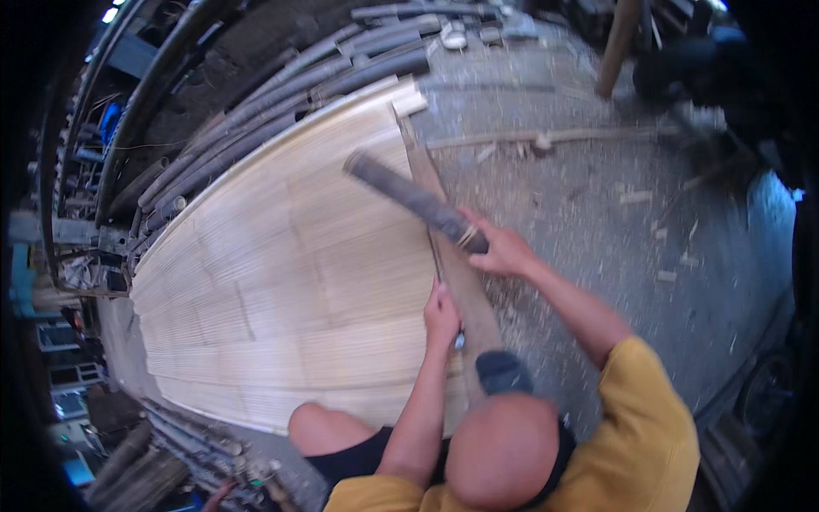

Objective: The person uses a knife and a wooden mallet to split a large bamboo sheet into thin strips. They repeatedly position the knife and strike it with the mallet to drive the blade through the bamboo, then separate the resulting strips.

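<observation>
My right hand (503, 247) is closed around one end of a short dark bamboo length (405, 198). It slants up to the left over a wide, pale mat of thin slats (281, 282) and is slightly blurred. Lower down, my left hand (442, 317) is closed around a slim tool with a thin dark blade (438, 258). That blade lies along the mat's right edge, beside a brown board (465, 286). A small bluish end shows below the fist. Whether the blade touches the slats, I cannot tell.
Beyond the mat lie several dark bamboo poles (375, 72). Wood chips (636, 196) litter the concrete floor (589, 162) on the right, and a long strip (563, 135) lies across it. My knees (503, 448) and a dark shoe (502, 373) are close to the board.
</observation>
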{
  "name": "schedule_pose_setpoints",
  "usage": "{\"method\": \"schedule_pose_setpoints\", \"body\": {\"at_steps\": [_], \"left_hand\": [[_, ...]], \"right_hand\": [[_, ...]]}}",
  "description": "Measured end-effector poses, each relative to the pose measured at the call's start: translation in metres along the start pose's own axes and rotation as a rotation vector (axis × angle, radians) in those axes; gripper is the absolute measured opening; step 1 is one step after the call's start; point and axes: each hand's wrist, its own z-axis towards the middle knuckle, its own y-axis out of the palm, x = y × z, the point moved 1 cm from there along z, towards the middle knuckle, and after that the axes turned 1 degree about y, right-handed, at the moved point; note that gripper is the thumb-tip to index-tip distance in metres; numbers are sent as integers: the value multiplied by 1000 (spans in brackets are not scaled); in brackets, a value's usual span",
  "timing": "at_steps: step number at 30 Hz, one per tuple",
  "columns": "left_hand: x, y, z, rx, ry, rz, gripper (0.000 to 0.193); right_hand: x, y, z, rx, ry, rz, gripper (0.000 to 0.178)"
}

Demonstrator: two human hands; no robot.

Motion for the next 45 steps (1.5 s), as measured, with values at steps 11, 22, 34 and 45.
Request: {"method": "schedule_pose_setpoints", "body": {"at_steps": [11,22,34,45], "left_hand": [[58,-23,-11,-130,-257,-140,53],[-14,-3,-40,106,219,432,51],[-29,10,-42,36,-18,218,51],[-4,15,-45,35,-43,404,55]], "right_hand": [[-47,-69,-22,178,-72,912,95],[-50,-76,-54,308,-88,899,83],[-2,-56,-31,469,-171,244,84],[-39,-55,-27,293,-151,536,102]]}}
